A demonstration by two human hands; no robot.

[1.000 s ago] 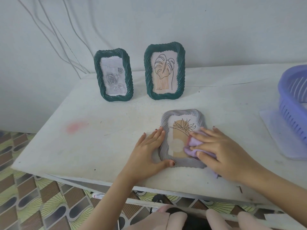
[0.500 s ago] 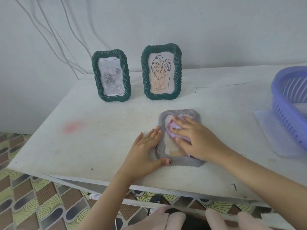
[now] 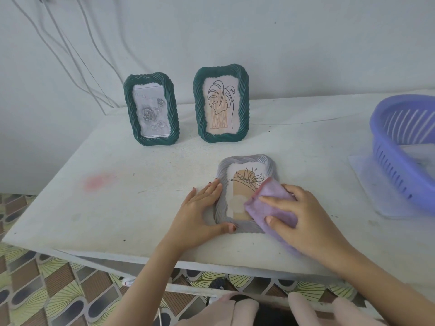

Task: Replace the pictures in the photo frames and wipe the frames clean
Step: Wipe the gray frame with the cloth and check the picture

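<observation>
A grey rope-edged photo frame (image 3: pixel 244 162) lies flat on the white table (image 3: pixel 131 208), showing a line-drawn plant on a tan arch. My left hand (image 3: pixel 200 210) rests flat against the frame's left edge, thumb along its bottom edge. My right hand (image 3: pixel 306 220) presses a lilac cloth (image 3: pixel 266 203) onto the frame's lower right part, fingers spread over the cloth. Two dark green frames stand upright at the back: one with a grey rose picture (image 3: pixel 151 112), one with a leaf drawing (image 3: pixel 221 107).
A purple slotted basket (image 3: pixel 404 156) sits at the right edge on a pale plastic sheet (image 3: pixel 367 182). A pink stain (image 3: pixel 97 181) marks the table's left part. Cables (image 3: pixel 70 50) hang down the wall behind. Patterned floor tiles show below the table's front edge.
My right hand has slid the cloth from the frame's upper part down to its lower right part. The left hand has stayed at the frame's left edge.
</observation>
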